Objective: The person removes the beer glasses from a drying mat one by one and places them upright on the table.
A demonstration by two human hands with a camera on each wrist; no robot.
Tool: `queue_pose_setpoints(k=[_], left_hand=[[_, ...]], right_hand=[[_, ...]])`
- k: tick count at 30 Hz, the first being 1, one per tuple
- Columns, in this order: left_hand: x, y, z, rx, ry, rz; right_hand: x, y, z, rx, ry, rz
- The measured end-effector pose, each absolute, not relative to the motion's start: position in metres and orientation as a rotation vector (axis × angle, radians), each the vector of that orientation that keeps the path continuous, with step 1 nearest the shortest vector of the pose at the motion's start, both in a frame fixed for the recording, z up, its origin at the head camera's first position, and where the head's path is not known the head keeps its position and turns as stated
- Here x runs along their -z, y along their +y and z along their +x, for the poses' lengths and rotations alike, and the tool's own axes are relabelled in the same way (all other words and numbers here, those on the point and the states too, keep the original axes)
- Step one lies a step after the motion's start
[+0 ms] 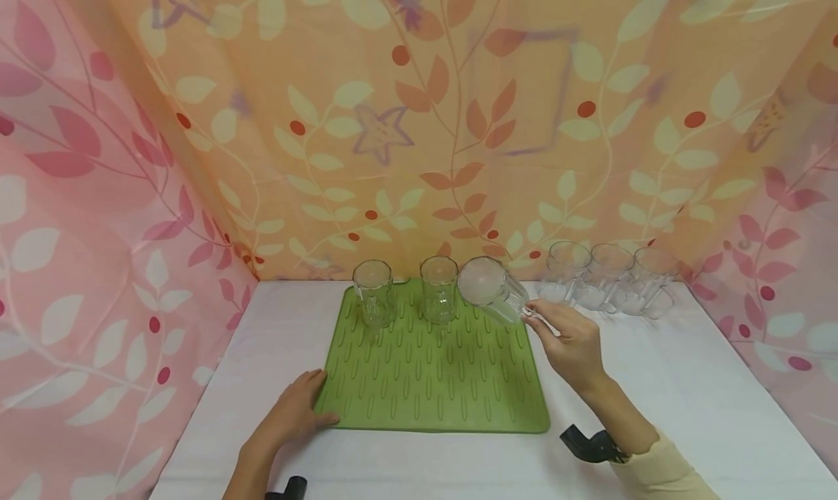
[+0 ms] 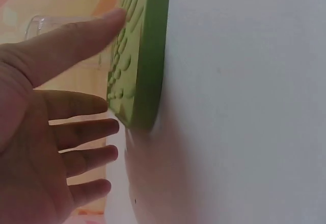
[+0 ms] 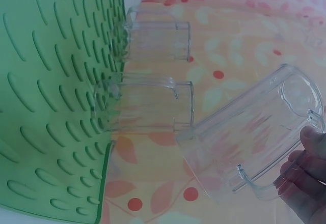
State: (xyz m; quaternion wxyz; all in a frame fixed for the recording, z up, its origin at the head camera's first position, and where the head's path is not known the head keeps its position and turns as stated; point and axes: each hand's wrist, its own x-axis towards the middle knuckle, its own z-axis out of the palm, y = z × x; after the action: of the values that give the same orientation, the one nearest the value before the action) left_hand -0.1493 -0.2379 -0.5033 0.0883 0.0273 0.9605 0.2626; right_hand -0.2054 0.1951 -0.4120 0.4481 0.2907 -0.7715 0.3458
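My right hand (image 1: 571,343) pinches the handle of a clear glass mug (image 1: 486,283) between fingers and thumb. In the right wrist view this mug (image 3: 254,127) is held tilted in the air, close to the back right of a green ribbed drying mat (image 1: 432,394). Two more clear mugs, a left one (image 1: 374,290) and a middle one (image 1: 439,290), stand along the mat's back edge. Fingers spread, my left hand (image 1: 296,410) lies at the mat's front left corner. The left wrist view shows its thumb (image 2: 86,43) at the mat's edge.
Three clear mugs (image 1: 609,276) stand in a row on the white table (image 1: 661,391), right of the mat near the back. Behind the table hangs an orange patterned cloth (image 1: 314,165), with a pink patterned cloth (image 1: 78,282) along the left side.
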Motion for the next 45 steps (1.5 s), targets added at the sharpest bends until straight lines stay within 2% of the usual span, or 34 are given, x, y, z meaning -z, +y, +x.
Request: queue_pose_setpoints(k=[24,45], left_hand=[[0.475,-0.206,-0.171,-1.264,2.849,0.033],[0.428,-0.162,-0.194,-1.672,2.528,0.283]], right_hand=[[0.412,0.185,-0.202,-0.603,-1.813,0.94],[0.42,0.177,-0.203,-0.477,-1.606,1.063]])
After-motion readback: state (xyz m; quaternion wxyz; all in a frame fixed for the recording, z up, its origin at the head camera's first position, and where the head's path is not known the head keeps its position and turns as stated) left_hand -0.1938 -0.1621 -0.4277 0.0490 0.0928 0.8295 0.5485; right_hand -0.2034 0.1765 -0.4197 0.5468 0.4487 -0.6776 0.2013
